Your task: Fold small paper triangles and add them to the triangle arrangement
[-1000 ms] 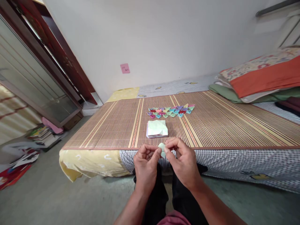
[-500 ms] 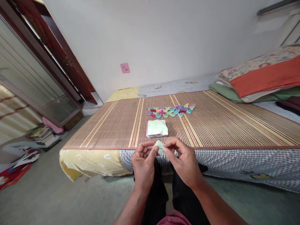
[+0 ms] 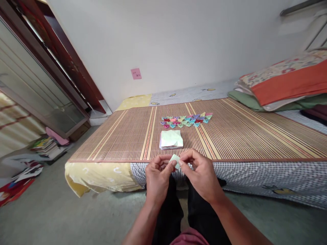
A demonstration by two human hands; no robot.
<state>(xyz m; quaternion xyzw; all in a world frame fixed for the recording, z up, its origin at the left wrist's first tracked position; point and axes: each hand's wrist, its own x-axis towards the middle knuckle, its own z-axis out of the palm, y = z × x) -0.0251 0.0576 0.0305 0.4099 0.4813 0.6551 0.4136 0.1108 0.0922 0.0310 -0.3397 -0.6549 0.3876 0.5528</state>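
Note:
A small pale green folded paper (image 3: 175, 160) is held between both hands, just in front of the bed's near edge. My left hand (image 3: 158, 173) pinches its left side between thumb and fingers. On the right side, the thumb and index finger of my right hand (image 3: 199, 172) grip the same paper. Just beyond the hands lies a stack of square paper sheets (image 3: 171, 139), pale green on top. Farther back, several small folded paper pieces (image 3: 186, 120) in many colours sit in rows on the striped mat (image 3: 122, 136).
Folded bedding (image 3: 286, 81) in orange, floral and green lies at the right back. A pink note (image 3: 136, 74) is on the white wall. Books (image 3: 44, 146) are piled at the left, beyond the bed. My knees are below the hands.
The green paper has turned and shows a narrower shape between my fingers. My left hand has shifted slightly to the right.

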